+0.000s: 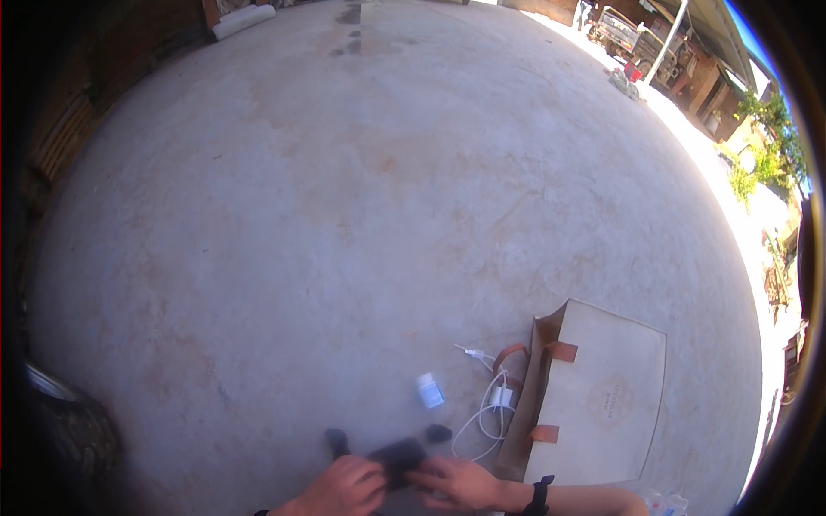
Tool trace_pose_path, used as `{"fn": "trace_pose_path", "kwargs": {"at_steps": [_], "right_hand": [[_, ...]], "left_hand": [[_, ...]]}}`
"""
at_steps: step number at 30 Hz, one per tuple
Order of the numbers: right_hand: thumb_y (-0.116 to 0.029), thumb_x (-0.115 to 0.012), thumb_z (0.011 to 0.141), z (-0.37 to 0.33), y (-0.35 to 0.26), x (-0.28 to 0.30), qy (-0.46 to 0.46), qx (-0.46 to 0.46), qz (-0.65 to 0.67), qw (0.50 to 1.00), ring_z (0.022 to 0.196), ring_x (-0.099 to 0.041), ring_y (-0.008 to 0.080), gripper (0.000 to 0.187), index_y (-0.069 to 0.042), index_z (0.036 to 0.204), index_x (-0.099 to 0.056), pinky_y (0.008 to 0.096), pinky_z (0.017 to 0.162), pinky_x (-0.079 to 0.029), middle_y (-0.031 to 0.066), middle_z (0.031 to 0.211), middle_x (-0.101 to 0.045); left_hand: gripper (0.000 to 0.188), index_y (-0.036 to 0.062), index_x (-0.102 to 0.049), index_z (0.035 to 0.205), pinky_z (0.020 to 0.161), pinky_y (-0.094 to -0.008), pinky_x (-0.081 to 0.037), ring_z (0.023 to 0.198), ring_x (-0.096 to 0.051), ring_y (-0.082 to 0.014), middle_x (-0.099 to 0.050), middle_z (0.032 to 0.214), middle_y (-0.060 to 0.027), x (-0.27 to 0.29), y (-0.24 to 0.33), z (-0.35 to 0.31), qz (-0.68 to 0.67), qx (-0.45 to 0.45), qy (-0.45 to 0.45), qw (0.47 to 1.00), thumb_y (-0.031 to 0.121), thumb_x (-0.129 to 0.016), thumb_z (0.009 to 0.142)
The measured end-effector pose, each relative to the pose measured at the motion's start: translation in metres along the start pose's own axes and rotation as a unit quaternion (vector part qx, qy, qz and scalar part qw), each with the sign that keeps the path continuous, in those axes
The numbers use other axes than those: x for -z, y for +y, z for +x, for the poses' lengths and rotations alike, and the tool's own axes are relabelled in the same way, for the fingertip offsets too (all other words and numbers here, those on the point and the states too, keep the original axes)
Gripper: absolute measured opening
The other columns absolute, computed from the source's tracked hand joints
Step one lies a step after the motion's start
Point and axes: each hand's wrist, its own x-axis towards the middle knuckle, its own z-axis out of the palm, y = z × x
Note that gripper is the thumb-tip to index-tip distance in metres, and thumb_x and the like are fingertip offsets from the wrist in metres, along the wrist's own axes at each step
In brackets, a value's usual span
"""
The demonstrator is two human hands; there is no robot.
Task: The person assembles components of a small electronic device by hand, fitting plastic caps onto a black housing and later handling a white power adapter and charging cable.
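My left hand (353, 484) is closed on the left side of a dark, oblong object (399, 456), blurred and too dark to name. From the other side, my right hand (456, 482) has its fingers curled on the same object. A black, knob-ended piece (336, 443) sticks up beside my left hand. Another small dark lump (439, 433) sits just beyond my right hand; whether either joins the held object I cannot tell. Beyond them on the concrete lies a small white bottle (430, 391) with a pale blue label. A black band circles my right wrist.
A cream bag (607, 396) with tan handles lies on its side at the right, its mouth facing left. By the mouth are a white charger plug (501, 396) and a looped white cable (469, 426). Clear plastic (667, 503) shows at the lower right.
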Motion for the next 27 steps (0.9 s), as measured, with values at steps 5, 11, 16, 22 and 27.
{"fn": "trace_pose_path", "kwargs": {"at_steps": [5, 11, 16, 22, 27], "right_hand": [[-0.025, -0.073, 0.087, 0.0025, -0.0026, -0.0039, 0.023, -0.001, 0.029, 0.999, 0.09, -0.061, 0.0385, 0.049, -0.005, 0.131, -0.063, 0.0485, 0.074, -0.052, 0.0179, 0.105, -0.06], [-0.029, -0.07, 0.094, -0.0011, 0.0023, -0.0007, -0.027, -0.012, 0.016, 0.999, 0.094, -0.068, 0.0308, 0.054, -0.016, 0.145, -0.058, 0.0404, 0.077, -0.059, 0.0113, 0.119, -0.061], [-0.03, -0.07, 0.095, 0.0008, 0.0024, -0.0004, -0.009, 0.0, 0.012, 1.0, 0.097, -0.067, 0.0312, 0.052, -0.015, 0.143, -0.06, 0.0405, 0.08, -0.059, 0.0119, 0.118, -0.061], [-0.029, -0.069, 0.095, 0.0019, 0.0024, 0.0009, -0.031, -0.012, 0.016, 0.999, 0.099, -0.066, 0.0309, 0.051, -0.014, 0.143, -0.06, 0.0409, 0.081, -0.058, 0.0125, 0.118, -0.061], [-0.027, -0.072, 0.09, 0.0026, 0.0043, -0.0079, -0.004, 0.001, 0.016, 1.0, 0.093, -0.063, 0.0346, 0.052, -0.01, 0.138, -0.061, 0.0444, 0.075, -0.054, 0.0151, 0.111, -0.06]], "left_hand": [[0.025, 0.0067, -0.068, 0.094, 0.083, -0.0371, -0.056, 0.093, -0.068, -0.0282, -0.069, 0.108, -0.0096, -0.0026, -0.0093, 0.0022, 0.042, -0.033, -0.027, 0.998, 0.024, -0.082, 0.083], [0.019, 0.0047, -0.066, 0.094, 0.093, -0.0469, -0.052, 0.103, -0.064, -0.0355, -0.065, 0.108, -0.0137, -0.0012, -0.0009, 0.0017, 0.001, -0.009, 0.004, 1.0, 0.011, -0.076, 0.08], [0.019, 0.0047, -0.066, 0.095, 0.093, -0.0471, -0.052, 0.103, -0.064, -0.0357, -0.065, 0.108, -0.0139, -0.003, -0.0031, 0.001, -0.001, -0.008, 0.002, 1.0, 0.012, -0.076, 0.08], [0.021, 0.0048, -0.067, 0.096, 0.095, -0.0472, -0.052, 0.105, -0.064, -0.0355, -0.065, 0.108, -0.0138, -0.0022, -0.0033, 0.0013, 0.008, -0.009, 0.0, 1.0, 0.014, -0.076, 0.081], [0.022, 0.0049, -0.067, 0.098, 0.096, -0.0474, -0.052, 0.106, -0.064, -0.0354, -0.065, 0.108, -0.0137, -0.0041, -0.0049, 0.0007, 0.011, -0.015, 0.005, 1.0, 0.015, -0.077, 0.081]]}}
